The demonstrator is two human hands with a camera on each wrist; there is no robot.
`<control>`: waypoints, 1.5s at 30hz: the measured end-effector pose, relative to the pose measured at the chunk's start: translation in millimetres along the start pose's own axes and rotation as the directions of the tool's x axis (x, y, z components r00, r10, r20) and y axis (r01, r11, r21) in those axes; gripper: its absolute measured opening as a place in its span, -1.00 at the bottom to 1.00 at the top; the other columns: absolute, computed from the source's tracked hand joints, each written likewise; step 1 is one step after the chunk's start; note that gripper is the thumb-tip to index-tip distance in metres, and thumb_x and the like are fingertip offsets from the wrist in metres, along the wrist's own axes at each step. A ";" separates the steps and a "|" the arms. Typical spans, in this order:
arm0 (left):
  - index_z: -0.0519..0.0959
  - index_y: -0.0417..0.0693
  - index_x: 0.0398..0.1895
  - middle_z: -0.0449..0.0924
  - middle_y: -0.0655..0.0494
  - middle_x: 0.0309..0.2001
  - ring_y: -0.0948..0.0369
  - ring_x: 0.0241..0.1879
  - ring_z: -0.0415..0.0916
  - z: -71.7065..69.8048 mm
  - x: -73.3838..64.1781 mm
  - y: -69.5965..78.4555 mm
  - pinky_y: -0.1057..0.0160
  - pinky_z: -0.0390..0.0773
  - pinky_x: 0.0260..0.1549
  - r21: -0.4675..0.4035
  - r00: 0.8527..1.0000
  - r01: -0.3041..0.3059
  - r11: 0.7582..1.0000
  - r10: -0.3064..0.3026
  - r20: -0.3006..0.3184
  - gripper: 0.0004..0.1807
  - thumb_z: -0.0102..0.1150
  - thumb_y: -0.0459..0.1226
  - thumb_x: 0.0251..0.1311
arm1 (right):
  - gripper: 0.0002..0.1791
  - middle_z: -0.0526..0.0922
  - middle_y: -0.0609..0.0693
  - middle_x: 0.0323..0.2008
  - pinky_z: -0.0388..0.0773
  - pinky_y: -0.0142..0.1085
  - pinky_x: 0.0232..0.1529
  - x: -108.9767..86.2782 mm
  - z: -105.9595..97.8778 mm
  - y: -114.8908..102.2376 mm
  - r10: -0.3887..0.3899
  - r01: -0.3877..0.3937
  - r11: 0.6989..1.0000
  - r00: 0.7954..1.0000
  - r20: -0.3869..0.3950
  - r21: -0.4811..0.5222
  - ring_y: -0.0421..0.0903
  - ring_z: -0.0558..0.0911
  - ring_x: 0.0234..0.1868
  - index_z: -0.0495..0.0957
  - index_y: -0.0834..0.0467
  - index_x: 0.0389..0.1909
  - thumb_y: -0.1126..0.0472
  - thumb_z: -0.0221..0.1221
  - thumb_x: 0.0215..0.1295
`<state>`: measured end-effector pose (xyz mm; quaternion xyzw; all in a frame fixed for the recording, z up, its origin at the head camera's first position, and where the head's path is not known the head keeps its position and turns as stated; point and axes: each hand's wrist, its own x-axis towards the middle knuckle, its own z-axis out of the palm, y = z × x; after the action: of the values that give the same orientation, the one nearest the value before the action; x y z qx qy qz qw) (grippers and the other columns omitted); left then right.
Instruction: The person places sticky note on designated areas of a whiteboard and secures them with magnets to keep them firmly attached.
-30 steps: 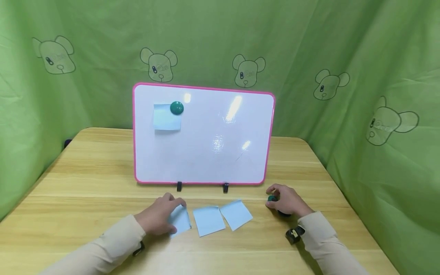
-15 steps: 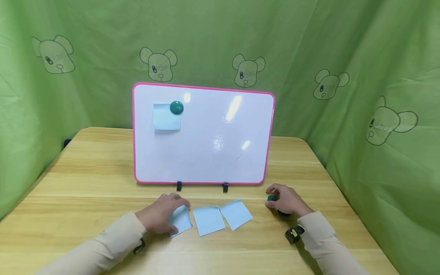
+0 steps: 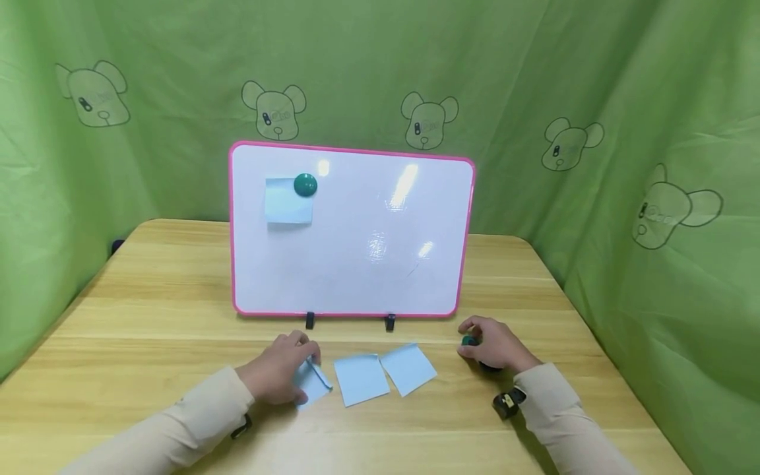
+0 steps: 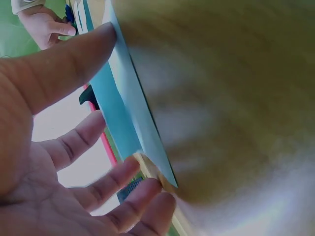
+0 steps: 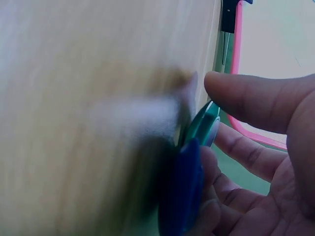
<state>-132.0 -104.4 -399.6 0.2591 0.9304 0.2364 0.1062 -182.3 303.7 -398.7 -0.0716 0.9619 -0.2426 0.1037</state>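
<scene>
My left hand point(image 3: 279, 369) is over a light-blue sticky note point(image 3: 309, 386) on the table. Its thumb touches the near edge, while the index finger is at the lifted, folded right edge. The left wrist view shows the spread fingers and the thumb at this note point(image 4: 123, 98). On the right, my right hand point(image 3: 495, 343) has thumb and fingers round a green round magnet point(image 5: 202, 123). A blue magnet point(image 5: 182, 187) lies beside the fingers, mostly hidden under the hand in the head view. Two more sticky notes point(image 3: 361, 379) lie between the hands.
A pink-edged whiteboard point(image 3: 356, 264) stands upright behind the hands on small black feet point(image 3: 390, 322). A sticky note point(image 3: 287, 206) hangs at its upper left under a green magnet point(image 3: 305, 185). Green curtains point(image 3: 356, 59) surround the wooden table point(image 3: 148, 290).
The left index finger has drawn back leftward, and the note's right edge has folded up. The right hand and the other notes look unchanged.
</scene>
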 end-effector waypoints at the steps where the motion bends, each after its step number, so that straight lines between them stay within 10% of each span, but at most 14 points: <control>1: 0.47 0.05 -0.20 0.41 0.02 -0.05 0.04 -0.12 0.32 -0.1 0.0 -0.2 0.03 0.50 -0.16 0.006 1.000 -0.013 1.000 0.013 -0.004 -0.46 0.59 -0.32 -0.29 | -0.67 0.57 0.06 -0.25 0.52 -0.05 -0.21 0.0 0.5 0.4 -0.001 0.001 1.000 1.000 0.000 0.001 0.00 0.53 -0.25 0.55 0.17 -0.08 0.18 0.35 0.16; 9: 0.45 0.06 -0.39 0.27 0.12 -0.25 0.12 -0.23 0.21 0.5 -0.2 -2.6 0.16 0.38 -0.29 -0.005 1.000 -0.028 1.000 0.028 0.006 -0.56 0.57 -0.30 -0.28 | -0.67 0.56 0.05 -0.25 0.51 -0.07 -0.24 -0.9 1.8 1.3 -0.005 0.005 1.000 1.000 -0.003 0.006 -0.01 0.52 -0.28 0.55 0.17 -0.07 0.16 0.34 0.18; 23: 0.57 -0.04 -0.04 0.29 0.04 -0.20 0.09 -0.23 0.37 5.3 -0.7 -3.6 0.10 0.57 -0.21 -0.086 0.999 0.021 0.996 -0.025 -0.038 -0.40 0.54 -0.46 -0.27 | -0.68 0.61 0.08 -0.22 0.53 -0.10 -0.26 -1.6 1.3 -1.0 -0.009 0.011 1.000 0.999 -0.050 0.029 -0.07 0.55 -0.35 0.57 0.19 -0.05 0.18 0.31 0.21; 32: 0.62 -0.08 -0.10 0.33 0.05 -0.23 0.05 -0.21 0.41 -1.3 -1.0 -5.7 0.13 0.63 -0.29 -0.116 0.996 0.025 0.993 -0.034 -0.078 -0.34 0.11 -0.80 -0.30 | -0.72 0.58 0.15 -0.19 0.54 -0.08 -0.24 0.7 -0.3 0.5 -0.009 0.011 1.000 0.998 -0.062 0.028 -0.01 0.56 -0.31 0.57 0.21 -0.10 0.28 0.20 0.15; 45: 0.58 -0.20 -0.18 0.57 -0.03 -0.17 0.06 -0.16 0.50 -8.7 0.2 -13.5 0.04 0.60 -0.13 -0.094 0.989 -0.041 0.995 0.028 -0.142 -0.71 0.27 -0.57 -0.01 | -0.67 0.62 0.17 -0.15 0.54 0.02 -0.12 0.1 -3.1 2.5 -0.046 0.050 0.998 0.994 -0.100 0.032 0.15 0.57 -0.10 0.57 0.25 -0.08 0.35 0.18 0.07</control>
<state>-140.8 -117.8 -398.8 0.2523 0.9185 0.3006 0.0485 -183.4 307.3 -397.3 -0.0808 0.9596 -0.2648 0.0509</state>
